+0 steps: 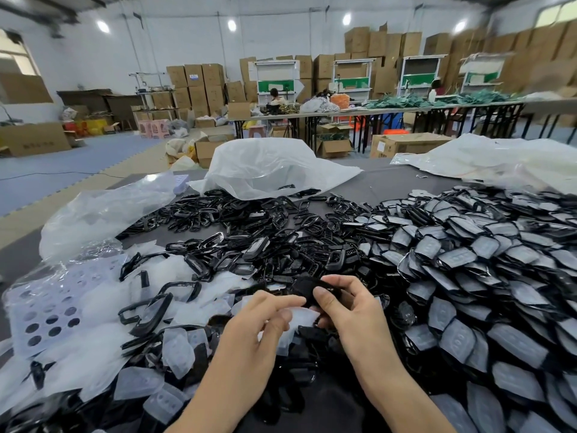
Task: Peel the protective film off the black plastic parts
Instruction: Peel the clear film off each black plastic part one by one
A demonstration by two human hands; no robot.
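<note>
As you look down, the grey table (390, 182) fills the view from edge to edge, and nearly all of it is covered. From your hands, a heap (484, 260) of black parts that wear their pale film spreads from 1 to 4 o'clock, packed close and overlapping. At 12 o'clock, farther up the table, lies a looser pile (249, 232) of bare black frames and shells. Beyond that pile, also at 12, a white bag (268, 167) stands open and crumpled. A clear bag (103, 210) slumps at 10 o'clock. White scraps (93, 307) of loose film litter the table from 8 to 10 o'clock, with black frames mixed in among them.

Your right hand (349, 307) grasps one black part (307, 289): the thumb presses its near face and the fingers curl over its top edge. The part sits between your two hands, just left of the right thumb and raised above the pile. Your left hand (259, 326) reaches to it from 8 o'clock, forefinger tip at the part's left edge. Thumb and fingers pinch a pale piece of film (301, 317) that hangs just below the part.
</note>
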